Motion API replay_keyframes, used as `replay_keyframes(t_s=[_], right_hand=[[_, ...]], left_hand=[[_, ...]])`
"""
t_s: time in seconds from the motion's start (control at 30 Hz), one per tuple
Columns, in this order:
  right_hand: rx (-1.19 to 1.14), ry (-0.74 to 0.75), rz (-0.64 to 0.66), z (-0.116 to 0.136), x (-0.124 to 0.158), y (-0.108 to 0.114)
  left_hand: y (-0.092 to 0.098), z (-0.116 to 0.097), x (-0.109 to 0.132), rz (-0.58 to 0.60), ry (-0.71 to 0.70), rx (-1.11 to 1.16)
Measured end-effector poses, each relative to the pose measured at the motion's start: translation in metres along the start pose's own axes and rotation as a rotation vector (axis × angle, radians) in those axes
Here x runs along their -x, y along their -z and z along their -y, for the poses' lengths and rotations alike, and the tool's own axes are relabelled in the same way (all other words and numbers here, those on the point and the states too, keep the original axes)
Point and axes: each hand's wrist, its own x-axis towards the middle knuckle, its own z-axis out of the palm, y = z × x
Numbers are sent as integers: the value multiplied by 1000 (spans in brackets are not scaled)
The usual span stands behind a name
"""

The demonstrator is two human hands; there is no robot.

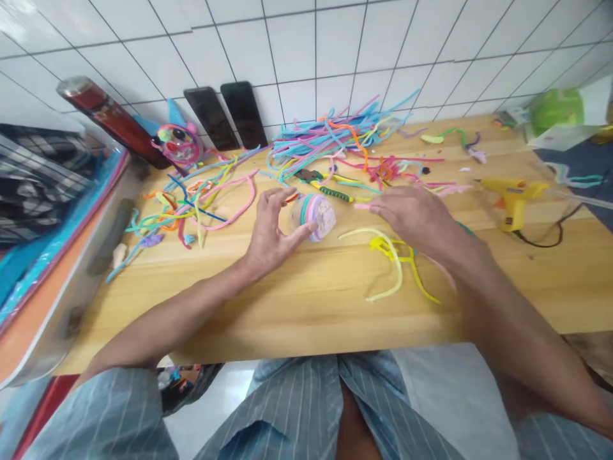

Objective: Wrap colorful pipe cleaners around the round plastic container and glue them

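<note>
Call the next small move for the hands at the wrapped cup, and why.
Probably: right hand pinches the loose pink fuzzy pipe-cleaner end and draws it to the small clear cup wrapped in pastel pipe cleaners. The left hand grips that cup, and the pink end lies just beside the right hand.

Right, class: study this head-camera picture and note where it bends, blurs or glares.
Head view: wide-angle bend curves the wall tiles and the wooden table; right hand slightly smeared, left hand on the wrapped cup sharper; light soft and even, shadows faint, no harsh glare.
</note>
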Motion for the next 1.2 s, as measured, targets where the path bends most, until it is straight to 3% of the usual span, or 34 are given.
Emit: replay_keyframes(t_s=[0.13,0.3,0.47,0.6,0.73,0.93,1.2], right_hand=[[92,7,-9,-16,-8,-30],[29,51,-125,-2,2,-50],[-41,60,-129,9,4,-63],[-28,52,-163,7,4,-61],[-105,55,-214,22,6,-51],[-253,151,-85,54,11,-57],[-259,170,-149,51,12,-68]], left_hand=[[-17,17,-10,178,101,-38],[-15,15,-5,316,162,24],[-3,20,11,342,-12,120],[-1,29,25,316,-112,200],[-4,35,34,279,-166,254],[-6,37,32,299,-174,343],[-20,47,31,275,-272,362]])
